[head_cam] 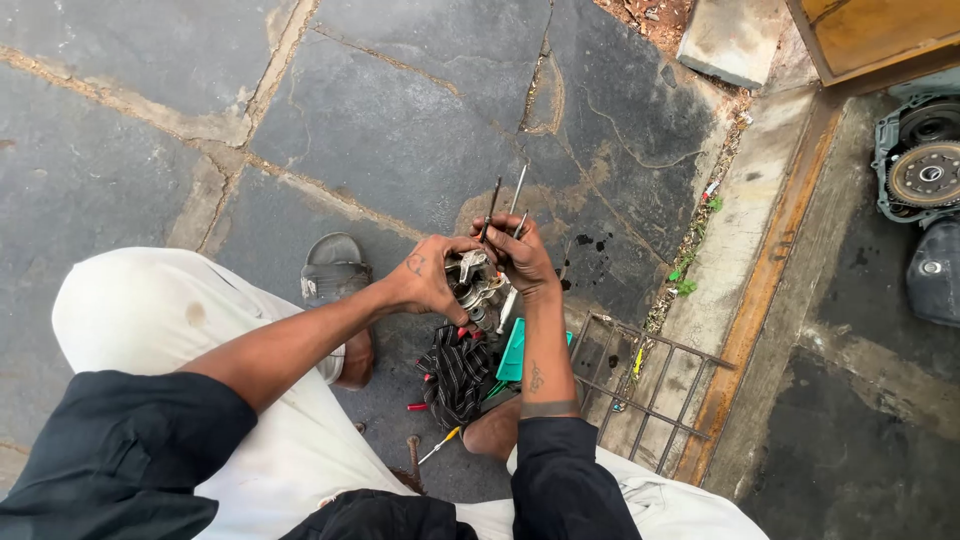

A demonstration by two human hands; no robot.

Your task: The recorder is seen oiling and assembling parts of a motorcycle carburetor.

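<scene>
My left hand [425,275] grips a small metal engine part [476,287] from its left side, holding it above the ground between my knees. My right hand [522,256] closes on the part from the right and pinches long thin metal bolts [508,205] that stick up out of it. Below the hands lie a dark striped rag [455,372], a green flat object [514,352] and small red-handled tools [418,406]. A yellow-handled screwdriver [440,445] lies near my right foot.
I squat on dark stone paving [400,110] with cracked joints. A sandal [335,270] covers my left foot. A metal grate [650,385] lies at right beside a concrete kerb [745,230]. An engine casing [920,165] sits at the far right. Oil spots stain the stone.
</scene>
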